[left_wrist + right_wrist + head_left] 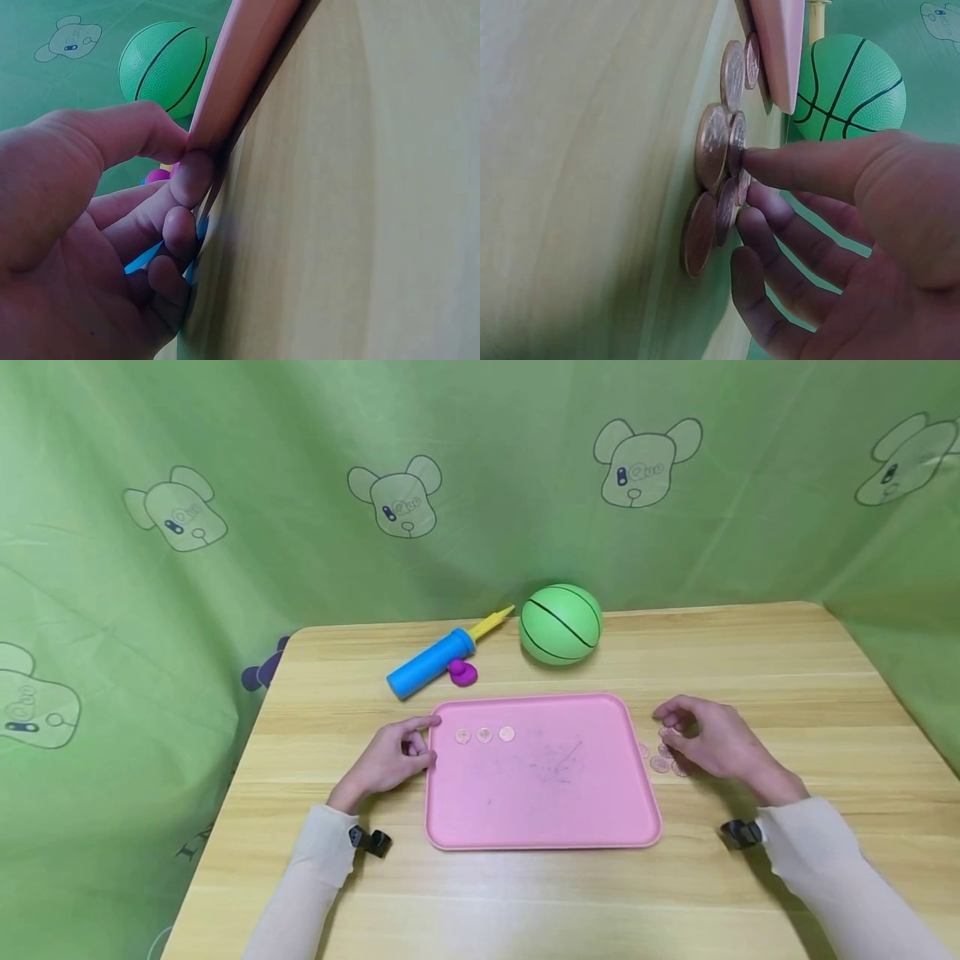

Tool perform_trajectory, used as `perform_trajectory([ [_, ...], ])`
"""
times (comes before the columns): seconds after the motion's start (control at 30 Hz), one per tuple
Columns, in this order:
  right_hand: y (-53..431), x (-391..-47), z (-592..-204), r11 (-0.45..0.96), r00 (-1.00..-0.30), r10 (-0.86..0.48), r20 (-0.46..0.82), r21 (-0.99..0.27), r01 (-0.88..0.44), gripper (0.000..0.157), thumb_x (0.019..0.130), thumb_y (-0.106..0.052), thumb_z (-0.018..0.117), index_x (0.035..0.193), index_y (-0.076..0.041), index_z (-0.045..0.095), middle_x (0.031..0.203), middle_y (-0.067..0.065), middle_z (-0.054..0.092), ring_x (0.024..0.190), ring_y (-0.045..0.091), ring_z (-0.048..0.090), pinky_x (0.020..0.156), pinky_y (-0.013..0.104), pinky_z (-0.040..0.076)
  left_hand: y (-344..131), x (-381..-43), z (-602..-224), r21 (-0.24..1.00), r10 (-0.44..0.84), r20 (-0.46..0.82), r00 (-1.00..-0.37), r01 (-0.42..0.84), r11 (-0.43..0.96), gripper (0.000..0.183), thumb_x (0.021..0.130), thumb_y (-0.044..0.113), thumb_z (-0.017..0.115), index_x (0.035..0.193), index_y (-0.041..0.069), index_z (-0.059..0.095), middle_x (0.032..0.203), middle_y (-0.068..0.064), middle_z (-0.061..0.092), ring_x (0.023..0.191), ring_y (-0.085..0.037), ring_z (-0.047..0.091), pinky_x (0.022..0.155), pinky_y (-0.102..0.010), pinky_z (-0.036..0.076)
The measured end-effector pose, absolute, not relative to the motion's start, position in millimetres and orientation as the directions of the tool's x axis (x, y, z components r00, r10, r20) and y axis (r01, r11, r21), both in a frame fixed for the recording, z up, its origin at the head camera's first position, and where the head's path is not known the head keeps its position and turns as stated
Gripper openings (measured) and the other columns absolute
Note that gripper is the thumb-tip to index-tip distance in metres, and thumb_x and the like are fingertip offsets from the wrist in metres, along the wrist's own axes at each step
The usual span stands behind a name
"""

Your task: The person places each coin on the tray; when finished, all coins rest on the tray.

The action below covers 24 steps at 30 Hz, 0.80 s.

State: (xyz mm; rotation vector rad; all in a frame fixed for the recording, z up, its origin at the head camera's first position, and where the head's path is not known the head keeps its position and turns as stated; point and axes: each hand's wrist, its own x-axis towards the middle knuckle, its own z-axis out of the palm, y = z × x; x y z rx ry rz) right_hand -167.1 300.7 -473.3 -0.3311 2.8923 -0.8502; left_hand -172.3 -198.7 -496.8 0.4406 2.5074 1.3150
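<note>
My left hand (pixel 386 760) is at the left rim of the pink tray (pixel 540 827), with index finger and thumb spread apart against it. The other fingers curl loosely inward; in the left wrist view the thumb tip meets the tray's side. Three coins (pixel 484 735) lie in a row near the tray's upper left. Beyond the right rim, my right hand (pixel 716 739) reaches down over several copper-coloured coins (pixel 712 146) on the table. Its thumb touches one coin (pixel 737 139), while the bent fingertips hover close by the far side of the group.
Behind the tray, a blue pump (pixel 431 664) with a yellow nozzle lies beside a small purple piece (pixel 462 673). A green ball (pixel 561 624) sits at the wooden table's (pixel 525 902) back edge. Green printed cloth (pixel 495 527) hangs behind.
</note>
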Motion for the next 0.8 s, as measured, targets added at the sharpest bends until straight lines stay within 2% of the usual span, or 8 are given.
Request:
perform_trajectory([
  [0.13,302.7,-169.7,-475.3,0.827,-0.975,-0.218,-0.048,-0.54,-0.159,0.026,0.101,-0.009,0.074,0.126,-0.001,0.072,0.111,0.018,0.077,0.106,0.039,0.071,0.099,0.068,0.052,-198.9,-172.1,-496.7,0.832,0.389,-0.105,-0.915,0.133,0.539,0.06,0.096,0.003,0.076,0.153,-0.001,0.059,0.087,-0.004,0.071,0.079,-0.014,0.061,0.077,-0.022,0.049],
  [0.47,303.4,-173.6,-474.6,0.835,-0.969,-0.24,-0.055,-0.521,-0.177,0.029,0.099,-0.006,0.075,0.127,0.001,0.072,0.11,0.017,0.076,0.105,0.038,0.071,0.099,0.066,0.053,-199.7,-173.1,-497.7,0.829,0.38,-0.114,-0.918,0.123,0.546,0.06,0.096,0.002,0.076,0.154,0.0,0.059,0.087,-0.003,0.071,0.079,-0.013,0.061,0.078,-0.022,0.05],
  [0.63,303.8,-179.8,-476.2,0.819,-0.943,-0.316,-0.107,-0.532,-0.214,0.029,0.102,-0.004,0.071,0.129,0.004,0.069,0.107,0.016,0.071,0.096,0.027,0.067,0.089,0.049,0.057,-199.0,-172.7,-497.1,0.834,0.383,-0.111,-0.917,0.124,0.538,0.06,0.096,0.002,0.075,0.153,-0.001,0.059,0.087,-0.004,0.071,0.079,-0.014,0.06,0.078,-0.023,0.049],
  [0.8,302.9,-182.0,-476.0,0.783,-0.914,-0.375,-0.153,-0.581,-0.223,0.027,0.105,0.0,0.062,0.131,0.008,0.061,0.104,0.015,0.067,0.086,0.017,0.062,0.079,0.03,0.054,-199.8,-173.8,-497.9,0.835,0.389,-0.105,-0.915,0.131,0.534,0.06,0.096,0.002,0.075,0.153,-0.003,0.059,0.087,-0.005,0.071,0.079,-0.014,0.06,0.077,-0.022,0.049],
])
